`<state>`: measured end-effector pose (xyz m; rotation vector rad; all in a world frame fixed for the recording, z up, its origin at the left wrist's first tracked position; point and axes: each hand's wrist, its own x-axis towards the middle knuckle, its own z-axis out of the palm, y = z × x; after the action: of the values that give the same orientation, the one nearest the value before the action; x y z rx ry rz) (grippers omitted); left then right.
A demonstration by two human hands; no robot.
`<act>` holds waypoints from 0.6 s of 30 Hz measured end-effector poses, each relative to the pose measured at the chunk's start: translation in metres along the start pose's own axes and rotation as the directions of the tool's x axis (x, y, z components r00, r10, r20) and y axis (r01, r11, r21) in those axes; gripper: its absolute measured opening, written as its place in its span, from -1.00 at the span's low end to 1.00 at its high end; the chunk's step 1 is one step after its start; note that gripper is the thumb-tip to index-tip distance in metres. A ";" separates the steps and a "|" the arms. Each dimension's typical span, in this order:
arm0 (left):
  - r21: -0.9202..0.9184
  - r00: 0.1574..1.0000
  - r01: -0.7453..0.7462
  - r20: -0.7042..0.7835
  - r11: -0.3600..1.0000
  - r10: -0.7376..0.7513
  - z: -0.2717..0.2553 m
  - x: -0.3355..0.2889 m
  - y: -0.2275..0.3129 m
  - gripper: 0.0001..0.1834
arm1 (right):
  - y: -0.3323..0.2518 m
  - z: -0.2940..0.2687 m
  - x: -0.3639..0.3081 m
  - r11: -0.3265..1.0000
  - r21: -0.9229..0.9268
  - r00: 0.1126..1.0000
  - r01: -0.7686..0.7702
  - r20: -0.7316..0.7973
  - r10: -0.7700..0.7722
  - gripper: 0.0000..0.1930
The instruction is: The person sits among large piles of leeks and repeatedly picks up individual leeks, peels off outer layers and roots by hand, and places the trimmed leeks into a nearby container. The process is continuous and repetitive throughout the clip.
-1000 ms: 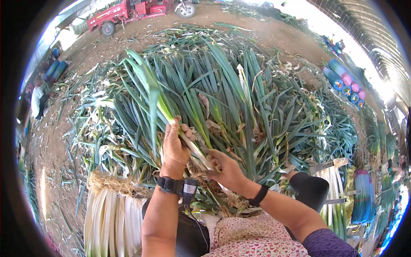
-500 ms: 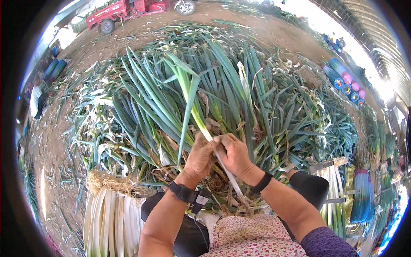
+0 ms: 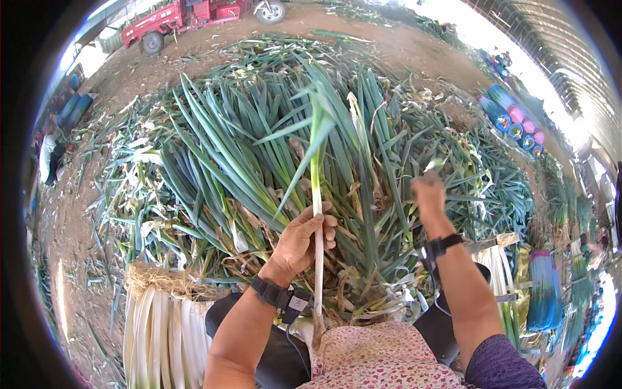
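Note:
Upright in front of me stands a long green onion [image 3: 318, 249], its white shaft gripped by my left hand [image 3: 301, 240]. The green leaves fan out above the fingers, one bent over to the left, and the brownish root end reaches down to my flowered apron [image 3: 369, 353]. My right hand [image 3: 429, 194] is off to the right, above the leaf heap, its fingers smeared by motion. A small blurred pale-green scrap [image 3: 435, 165] shows just beyond its fingertips; whether it is held or loose I cannot tell. Beneath both hands spreads a pile of untrimmed green onions [image 3: 227, 149].
At lower left lies a row of peeled white onions [image 3: 159, 330] with roots attached; more white stalks [image 3: 502, 279] lie at right beside a blue bundle [image 3: 543, 292]. Farther off are a red three-wheeled cart [image 3: 188, 23], colourful rolled bundles [image 3: 512, 117] and a person [image 3: 48, 155] at left.
My right hand has left the onion and swung out to the right. The onion, still in my left hand, has gone from slanting to nearly upright.

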<state>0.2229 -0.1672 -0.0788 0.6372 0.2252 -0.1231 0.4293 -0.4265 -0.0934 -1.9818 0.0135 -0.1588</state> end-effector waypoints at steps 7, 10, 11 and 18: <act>-0.076 0.989 -0.150 -0.006 0.986 0.150 -0.004 0.009 0.008 -0.72 | -0.044 0.029 -0.184 0.920 0.004 0.369 -0.392 0.917 0.153 -0.57; -0.015 0.958 -0.277 -0.074 0.961 0.275 -0.012 0.013 0.007 -0.67 | -0.038 0.024 -0.217 0.935 0.031 0.369 -0.354 0.923 0.109 -0.56; 0.022 0.945 -0.311 -0.098 0.950 0.311 -0.012 0.013 0.005 -0.63 | -0.035 0.025 -0.224 0.936 0.038 0.394 -0.350 0.913 0.110 -0.57; -0.053 0.929 -0.369 -0.043 0.928 0.367 0.000 0.003 0.008 -0.53 | -0.033 0.043 -0.230 0.880 0.252 0.567 -0.403 0.823 0.024 -0.66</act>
<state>0.2277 -0.1613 -0.0753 0.6112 0.1362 0.2566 0.2046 -0.3548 -0.1052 -1.4327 -0.3402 0.8693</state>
